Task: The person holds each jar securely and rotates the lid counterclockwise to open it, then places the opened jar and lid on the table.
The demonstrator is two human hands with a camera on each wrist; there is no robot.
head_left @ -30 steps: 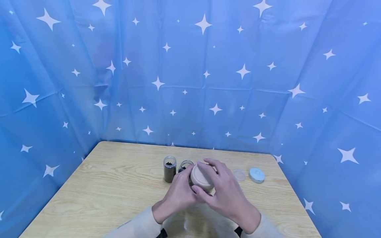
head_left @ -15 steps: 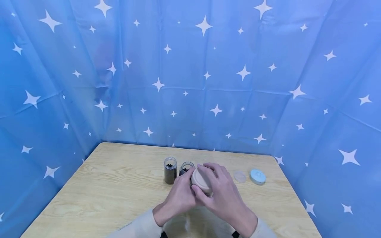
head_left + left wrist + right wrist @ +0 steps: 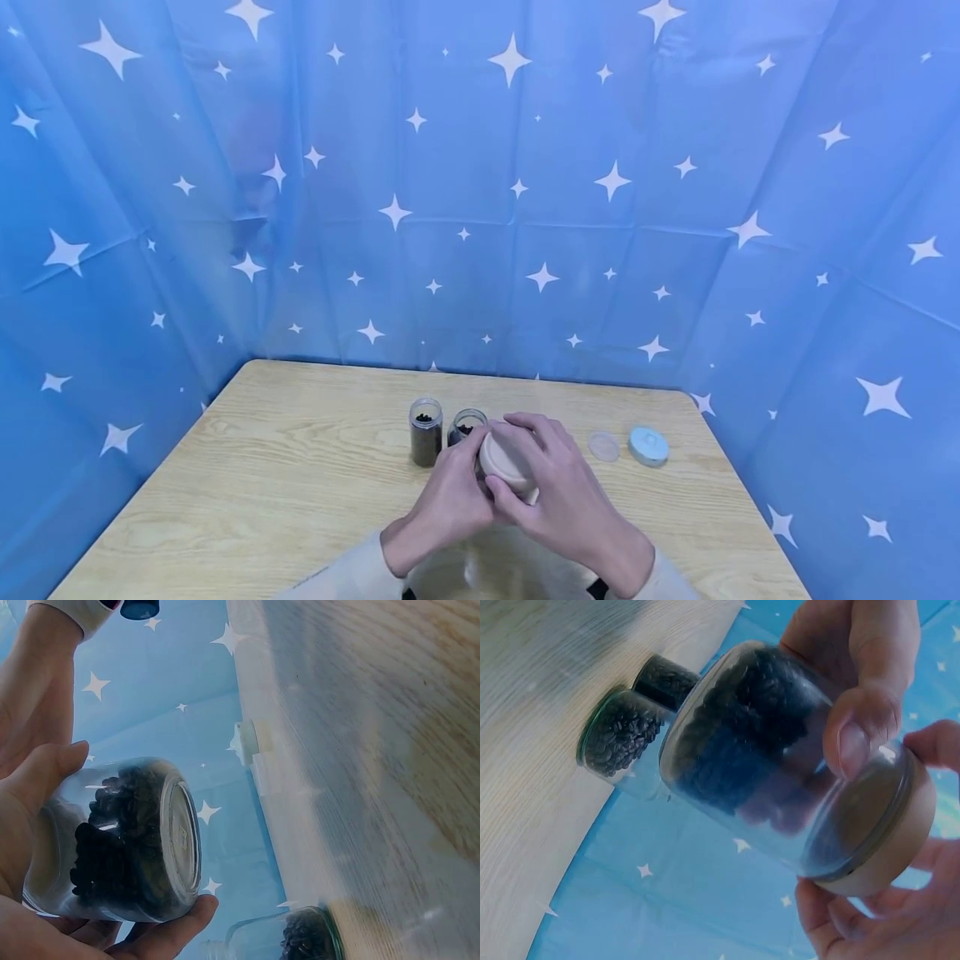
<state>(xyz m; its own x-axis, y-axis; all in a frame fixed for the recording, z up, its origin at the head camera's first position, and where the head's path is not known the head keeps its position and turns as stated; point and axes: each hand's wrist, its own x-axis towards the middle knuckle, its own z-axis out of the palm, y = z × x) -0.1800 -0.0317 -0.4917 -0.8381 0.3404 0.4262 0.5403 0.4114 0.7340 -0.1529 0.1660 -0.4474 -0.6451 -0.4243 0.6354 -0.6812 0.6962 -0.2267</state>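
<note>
Held up over the near part of the table is a clear jar [image 3: 742, 727] partly filled with dark beans or seeds. My left hand [image 3: 453, 492] grips its body, the thumb along the side in the right wrist view. On its mouth sits a beige lid [image 3: 506, 460], gripped round the rim by the fingers and thumb of my right hand [image 3: 570, 492]. The jar's base faces the table in the left wrist view, apart from the wood. In the head view the hands hide most of the jar's body.
Two lidless jars with dark contents, one tall [image 3: 426, 442] and one shorter [image 3: 457, 432], stand just beyond my left hand. To the right lie a clear disc [image 3: 603, 446] and a light blue lid [image 3: 648, 447]. A blue star-patterned curtain [image 3: 465, 192] surrounds the wooden table [image 3: 300, 467].
Both hands keep their holds on the jar and lid, with only slight shifts of the right hand. The other jars and the blue lid stay where they were.
</note>
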